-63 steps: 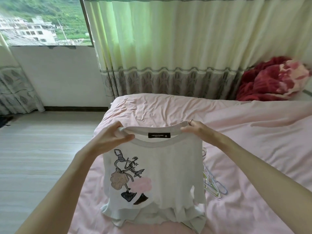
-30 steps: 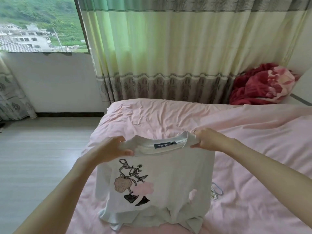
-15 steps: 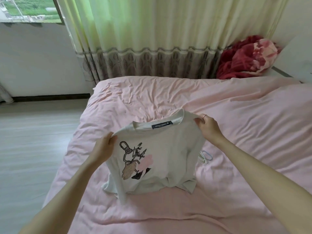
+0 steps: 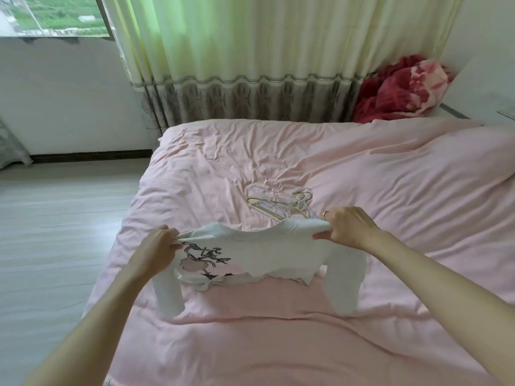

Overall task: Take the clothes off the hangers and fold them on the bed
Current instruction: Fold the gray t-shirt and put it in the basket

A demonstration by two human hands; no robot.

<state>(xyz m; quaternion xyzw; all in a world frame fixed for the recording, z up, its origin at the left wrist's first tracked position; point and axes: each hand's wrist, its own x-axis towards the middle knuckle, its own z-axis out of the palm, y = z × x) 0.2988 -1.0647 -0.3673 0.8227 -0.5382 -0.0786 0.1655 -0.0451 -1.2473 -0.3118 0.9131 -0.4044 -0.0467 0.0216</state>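
A white long-sleeved top (image 4: 267, 252) with a cartoon print is stretched between my hands just above the pink bed (image 4: 362, 168). My left hand (image 4: 157, 252) pinches its left shoulder and my right hand (image 4: 349, 229) pinches the right one. The body lies nearly flat, print side up, its hem crumpled toward me and both sleeves hanging down at the sides. Several empty wire hangers (image 4: 281, 204) lie on the sheet just beyond the collar, partly hidden by it.
A red and pink blanket (image 4: 401, 87) is bunched at the far right corner by the curtain (image 4: 250, 65). The bed's left edge drops to a pale wooden floor (image 4: 55, 218). A window (image 4: 53, 15) is at the upper left.
The top has gone from hanging upright in front of me to nearly flat, low over the bed. My view has tipped down, and the hangers now show beyond the collar.
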